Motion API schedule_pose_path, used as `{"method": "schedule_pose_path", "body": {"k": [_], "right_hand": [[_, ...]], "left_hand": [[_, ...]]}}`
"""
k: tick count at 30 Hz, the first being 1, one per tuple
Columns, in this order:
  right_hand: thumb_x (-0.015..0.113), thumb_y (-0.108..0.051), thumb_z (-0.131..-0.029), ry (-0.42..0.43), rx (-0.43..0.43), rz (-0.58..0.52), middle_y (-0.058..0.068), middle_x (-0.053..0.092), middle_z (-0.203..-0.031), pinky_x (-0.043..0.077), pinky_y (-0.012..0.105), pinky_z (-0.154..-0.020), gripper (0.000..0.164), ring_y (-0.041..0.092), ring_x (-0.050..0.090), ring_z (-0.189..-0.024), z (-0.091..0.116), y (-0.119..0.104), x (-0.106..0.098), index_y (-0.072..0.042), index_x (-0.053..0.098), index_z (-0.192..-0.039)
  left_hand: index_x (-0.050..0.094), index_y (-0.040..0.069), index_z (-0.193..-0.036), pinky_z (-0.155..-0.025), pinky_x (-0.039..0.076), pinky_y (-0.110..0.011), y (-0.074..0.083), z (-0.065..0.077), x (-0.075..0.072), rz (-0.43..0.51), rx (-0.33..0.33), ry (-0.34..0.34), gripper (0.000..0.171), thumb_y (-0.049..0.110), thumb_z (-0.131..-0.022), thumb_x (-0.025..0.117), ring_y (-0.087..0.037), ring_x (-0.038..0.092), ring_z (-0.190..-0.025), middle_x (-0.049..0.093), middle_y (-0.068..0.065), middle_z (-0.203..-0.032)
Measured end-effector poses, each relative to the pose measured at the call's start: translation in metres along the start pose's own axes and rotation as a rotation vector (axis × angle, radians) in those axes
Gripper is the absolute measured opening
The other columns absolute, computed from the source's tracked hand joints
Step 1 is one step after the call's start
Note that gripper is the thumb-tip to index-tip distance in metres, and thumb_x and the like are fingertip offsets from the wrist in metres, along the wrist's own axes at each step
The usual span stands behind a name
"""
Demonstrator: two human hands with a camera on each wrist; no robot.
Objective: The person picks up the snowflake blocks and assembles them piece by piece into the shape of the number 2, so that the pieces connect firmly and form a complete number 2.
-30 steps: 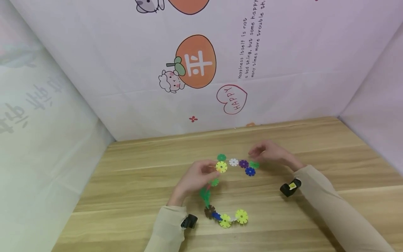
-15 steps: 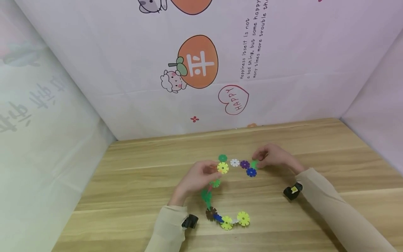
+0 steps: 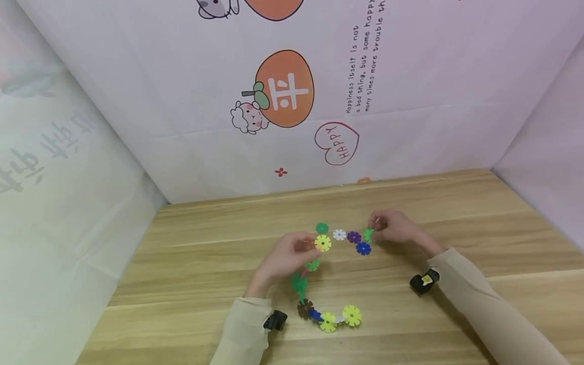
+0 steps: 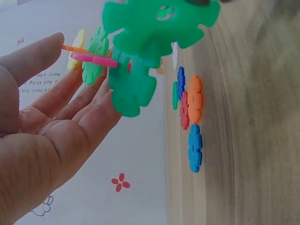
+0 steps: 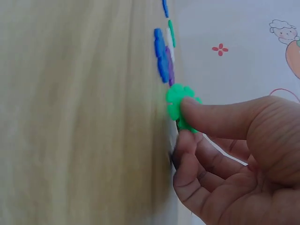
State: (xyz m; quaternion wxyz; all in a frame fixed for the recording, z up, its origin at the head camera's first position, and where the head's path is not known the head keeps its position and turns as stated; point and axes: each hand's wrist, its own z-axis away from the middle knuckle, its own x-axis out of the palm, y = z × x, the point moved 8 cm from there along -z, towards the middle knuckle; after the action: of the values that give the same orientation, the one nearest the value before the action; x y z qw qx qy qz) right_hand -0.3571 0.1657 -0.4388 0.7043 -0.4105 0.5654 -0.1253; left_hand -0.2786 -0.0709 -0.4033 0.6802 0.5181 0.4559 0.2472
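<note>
Probably light, stiff and best rim-held, the disc chain pinched in the left hand and bright green disc in the right hand flank the purple disc.

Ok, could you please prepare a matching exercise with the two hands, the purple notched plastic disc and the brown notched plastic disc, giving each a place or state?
1. left hand
2. right hand
3. purple notched plastic disc
4. brown notched plastic disc

A. lies on the wood-grain tabletop, beside a white notched plastic disc
B. holds a chain of linked multicoloured plastic discs
C. sits in that chain, next to a dark blue notched plastic disc
D. pinches a bright green notched plastic disc

Pairs: 1-B, 2-D, 3-A, 4-C
</note>
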Motion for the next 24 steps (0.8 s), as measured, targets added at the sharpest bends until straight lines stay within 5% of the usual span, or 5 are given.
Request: {"method": "schedule_pose_path", "body": {"k": [5, 13, 24], "right_hand": [[0.069, -0.007, -0.085, 0.019, 0.024, -0.048, 0.008, 0.066, -0.089, 0.05, 0.033, -0.07, 0.012, 0.021, 0.059, -0.08, 0.003, -0.007, -0.001, -0.007, 0.06, -0.093], [0.07, -0.012, -0.087, 0.08, -0.046, -0.087, 0.007, 0.069, -0.092, 0.049, 0.034, -0.074, 0.014, 0.02, 0.063, -0.087, 0.003, -0.04, -0.006, -0.005, 0.062, -0.097], [0.071, -0.009, -0.086, 0.111, -0.109, -0.228, 0.01, 0.07, -0.094, 0.054, 0.033, -0.077, 0.019, 0.019, 0.066, -0.085, 0.002, -0.08, -0.002, -0.001, 0.063, -0.101]], "left_hand": [[0.056, 0.002, -0.131, -0.069, 0.053, -0.035, 0.0, -0.001, 0.0, -0.037, 0.017, -0.002, 0.043, 0.02, -0.093, 0.065, -0.016, 0.062, -0.073, 0.066, -0.006, -0.1], [0.056, 0.001, -0.13, -0.069, 0.054, -0.041, 0.0, -0.001, 0.0, -0.045, 0.033, -0.005, 0.043, 0.02, -0.092, 0.065, -0.015, 0.061, -0.072, 0.066, -0.007, -0.097], [0.057, 0.002, -0.13, -0.07, 0.053, -0.033, -0.003, -0.004, 0.001, -0.065, 0.044, -0.011, 0.041, 0.021, -0.094, 0.063, -0.014, 0.061, -0.07, 0.067, -0.006, -0.097]]}}
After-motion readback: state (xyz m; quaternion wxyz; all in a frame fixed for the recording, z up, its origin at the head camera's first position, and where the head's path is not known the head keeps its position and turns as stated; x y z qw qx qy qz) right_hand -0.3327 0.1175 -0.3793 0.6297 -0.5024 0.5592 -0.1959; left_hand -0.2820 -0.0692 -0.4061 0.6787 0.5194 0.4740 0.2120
